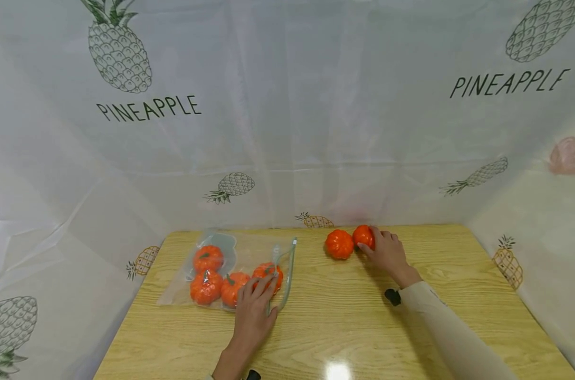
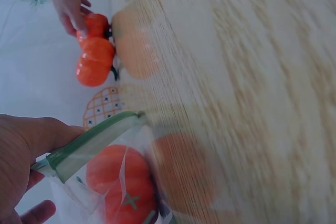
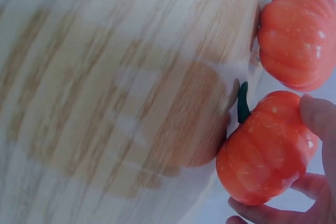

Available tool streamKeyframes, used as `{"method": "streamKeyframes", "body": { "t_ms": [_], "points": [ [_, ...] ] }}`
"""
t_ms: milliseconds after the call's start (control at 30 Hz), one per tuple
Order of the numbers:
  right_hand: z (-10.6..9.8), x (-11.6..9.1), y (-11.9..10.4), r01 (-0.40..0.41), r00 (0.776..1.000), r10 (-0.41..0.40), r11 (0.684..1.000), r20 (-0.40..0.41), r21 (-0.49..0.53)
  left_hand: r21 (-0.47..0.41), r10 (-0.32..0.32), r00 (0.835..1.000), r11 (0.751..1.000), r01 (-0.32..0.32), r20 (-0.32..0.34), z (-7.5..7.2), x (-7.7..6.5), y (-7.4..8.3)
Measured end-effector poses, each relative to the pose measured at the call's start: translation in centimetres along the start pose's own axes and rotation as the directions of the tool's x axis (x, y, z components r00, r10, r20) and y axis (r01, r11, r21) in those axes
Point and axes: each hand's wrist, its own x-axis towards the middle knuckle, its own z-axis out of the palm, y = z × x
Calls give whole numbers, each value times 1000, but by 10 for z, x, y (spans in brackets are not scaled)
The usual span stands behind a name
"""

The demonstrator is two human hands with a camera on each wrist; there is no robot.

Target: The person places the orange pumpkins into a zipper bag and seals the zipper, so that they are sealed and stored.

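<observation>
A clear zip bag (image 1: 178, 287) with a green zip edge (image 2: 100, 140) lies on the left of the table, with several small orange toy pumpkins (image 1: 205, 287) inside. My left hand (image 1: 256, 306) holds the bag by its open edge, beside the nearest pumpkin in it; the thumb and fingers lie on either side of the zip strip in the left wrist view. Farther right, my right hand (image 1: 386, 252) grips an orange pumpkin (image 3: 262, 150) with a dark green stem, thumb on one side and fingers on the other. A second loose pumpkin (image 1: 339, 244) sits just left of it.
The wooden table (image 1: 344, 316) runs back to a white curtain (image 1: 316, 132) printed with pineapples. The curtain also rises along both sides. Both loose pumpkins are close to the table's back edge.
</observation>
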Motion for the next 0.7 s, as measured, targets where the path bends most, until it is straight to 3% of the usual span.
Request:
{"method": "streamKeyframes", "body": {
  "t_ms": [367, 700],
  "points": [
    [-3, -7, 4, -9, 998, 10, 1000, -66, 14, 4, 4, 1000, 1000, -4, 0, 1, 0, 0],
    [-22, -15, -4, 33, 982, -27, 999, -186, 27, 18, 14, 1000, 1000, -13, -6, 2, 0, 0]
  ]
}}
